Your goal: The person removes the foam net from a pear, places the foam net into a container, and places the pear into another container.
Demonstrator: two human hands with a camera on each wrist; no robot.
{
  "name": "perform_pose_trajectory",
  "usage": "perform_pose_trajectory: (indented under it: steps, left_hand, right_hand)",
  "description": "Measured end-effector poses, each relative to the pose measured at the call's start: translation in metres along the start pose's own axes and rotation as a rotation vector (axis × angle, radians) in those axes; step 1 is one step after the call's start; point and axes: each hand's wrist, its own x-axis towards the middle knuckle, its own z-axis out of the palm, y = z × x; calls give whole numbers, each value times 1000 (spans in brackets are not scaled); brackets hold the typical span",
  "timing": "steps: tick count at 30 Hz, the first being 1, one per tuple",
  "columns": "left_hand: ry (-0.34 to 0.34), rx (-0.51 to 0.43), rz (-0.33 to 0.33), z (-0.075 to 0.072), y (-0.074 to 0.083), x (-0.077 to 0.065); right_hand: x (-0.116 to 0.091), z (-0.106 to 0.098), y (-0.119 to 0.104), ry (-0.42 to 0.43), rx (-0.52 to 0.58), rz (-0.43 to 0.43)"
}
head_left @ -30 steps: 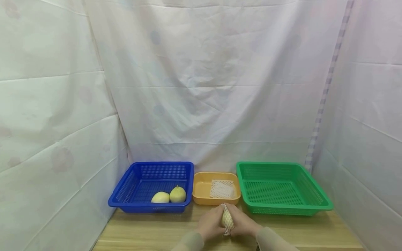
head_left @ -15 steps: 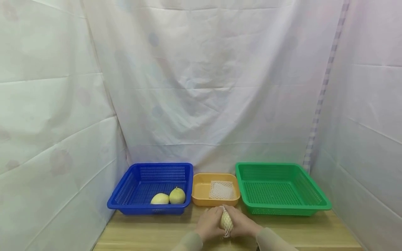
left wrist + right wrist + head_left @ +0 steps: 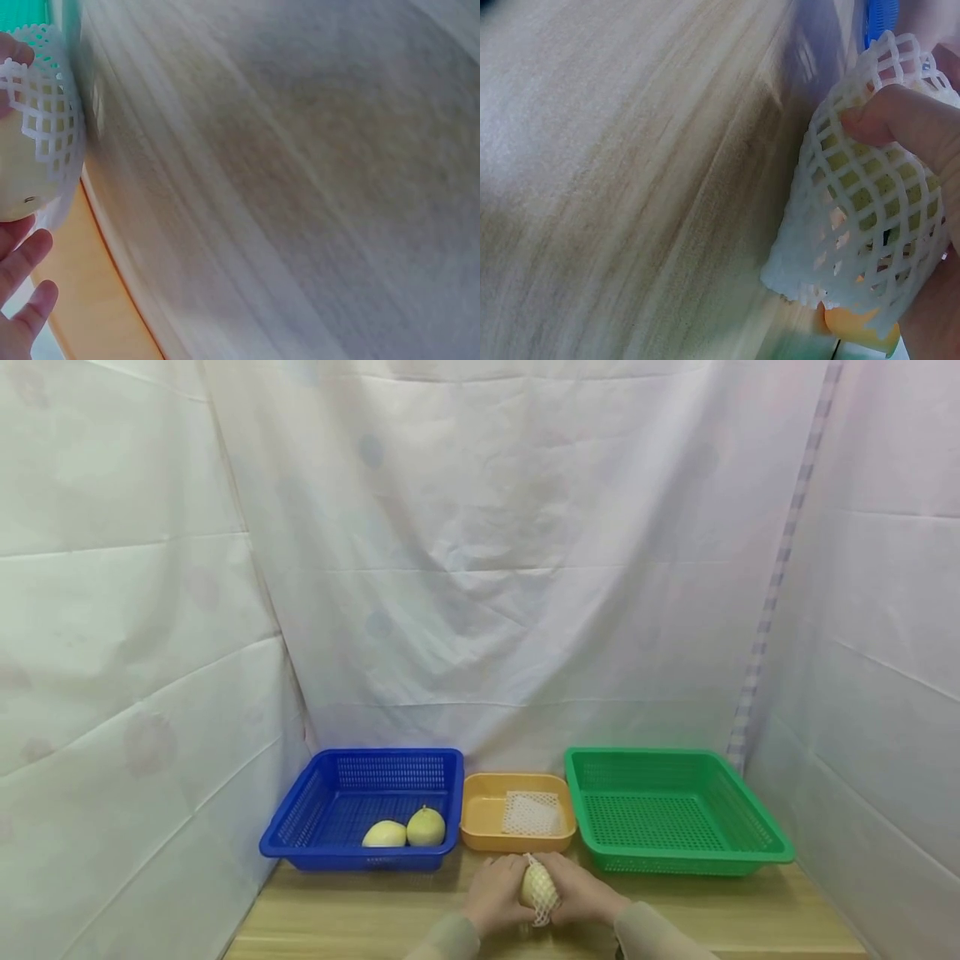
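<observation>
Low over the near part of the wooden table, both hands hold a pale yellow-green pear (image 3: 529, 887) partly covered by a white foam net sleeve (image 3: 840, 217). My left hand (image 3: 492, 895) grips the pear's left side, where bare skin of the fruit shows. From the right, my right hand (image 3: 581, 893) grips the netted side; its thumb (image 3: 889, 120) presses on the mesh in the right wrist view. The left wrist view shows the bare pear end (image 3: 26, 176) with the net around its far side and left fingertips (image 3: 34, 247) just below.
A blue basket (image 3: 360, 858) with two pears (image 3: 426, 827) stands at the back left. In the middle, a yellow-orange tray (image 3: 480, 842) holds a flat white foam net (image 3: 531, 812). A green basket (image 3: 686, 860) stands at the right. White cloth hangs behind and at both sides.
The left hand has shifted slightly left, and more of the pear's bare left side shows beside the net. Both hands keep their grip; baskets and tray stay put.
</observation>
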Motion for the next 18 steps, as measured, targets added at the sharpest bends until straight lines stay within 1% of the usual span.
perform_pose_trajectory:
  steps: [3,11,18]
  left_hand:
    - [7,-12,-8,1,-1,0]
    - [-1,-48,-25,4,-4,2]
    - [1,-101,-47,0,-3,0]
  right_hand:
    - [0,-2,0,1,-4,-16]
    - [1,-7,-2,-26,9,9]
    - [0,-8,-2,-39,16,35]
